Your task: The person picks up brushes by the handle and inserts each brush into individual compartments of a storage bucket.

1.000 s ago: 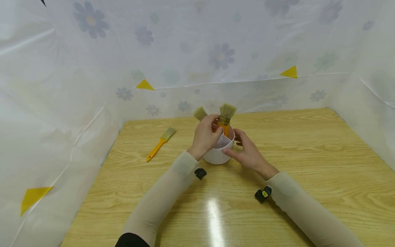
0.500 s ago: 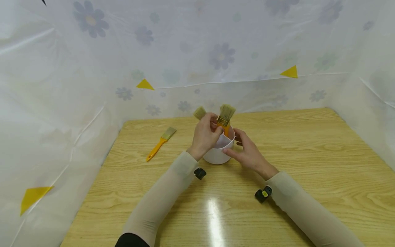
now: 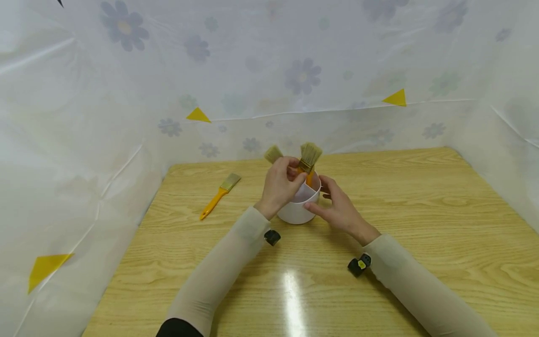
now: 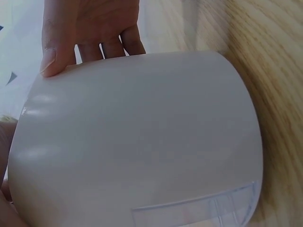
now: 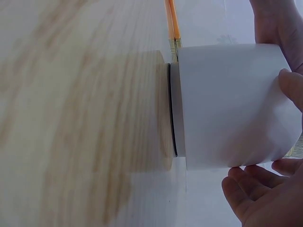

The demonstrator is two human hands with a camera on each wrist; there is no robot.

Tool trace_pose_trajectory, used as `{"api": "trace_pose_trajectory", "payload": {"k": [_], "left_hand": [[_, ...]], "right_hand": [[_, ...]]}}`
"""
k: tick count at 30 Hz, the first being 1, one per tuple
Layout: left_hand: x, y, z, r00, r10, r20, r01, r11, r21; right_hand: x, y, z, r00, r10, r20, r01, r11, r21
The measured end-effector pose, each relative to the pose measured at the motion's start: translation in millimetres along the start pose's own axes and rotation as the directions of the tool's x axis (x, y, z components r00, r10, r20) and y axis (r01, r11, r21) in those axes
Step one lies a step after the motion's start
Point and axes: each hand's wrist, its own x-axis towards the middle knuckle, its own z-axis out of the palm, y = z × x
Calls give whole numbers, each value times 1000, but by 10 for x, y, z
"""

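Note:
In the head view a white round holder with inner dividers stands on the table. My right hand grips its right side, with the thumb on the near rim and the fingers curled round the far side. Over the holder my left hand pinches a paintbrush near its metal band, bristles up and orange handle down in the holder. Another brush's bristles show behind the left hand, which hides the rest of it. The holder's smooth white wall fills most of the left wrist view.
A third paintbrush with an orange handle lies on the wooden table to the left of the holder. White flowered sheeting hangs round the back and sides, with yellow triangles on it.
The pinched paintbrush shifts very slightly to the right, along with the left thumb. My right hand and the holder stay in place.

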Motion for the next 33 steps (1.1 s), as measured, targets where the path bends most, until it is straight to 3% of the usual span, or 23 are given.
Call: {"api": "trace_pose_trajectory", "payload": {"k": [11, 16, 33], "left_hand": [[-10, -19, 5, 1000, 28, 3, -28, 999, 38], [-18, -33, 3, 1000, 17, 3, -17, 997, 70], [-46, -45, -43, 999, -20, 29, 18, 998, 54]], "right_hand": [[-2, -2, 0, 1000, -1, 6, 1, 1000, -1], [-2, -3, -4, 1000, 5, 12, -5, 1000, 0], [-4, 10, -1, 1000, 17, 7, -17, 1000, -1]]}}
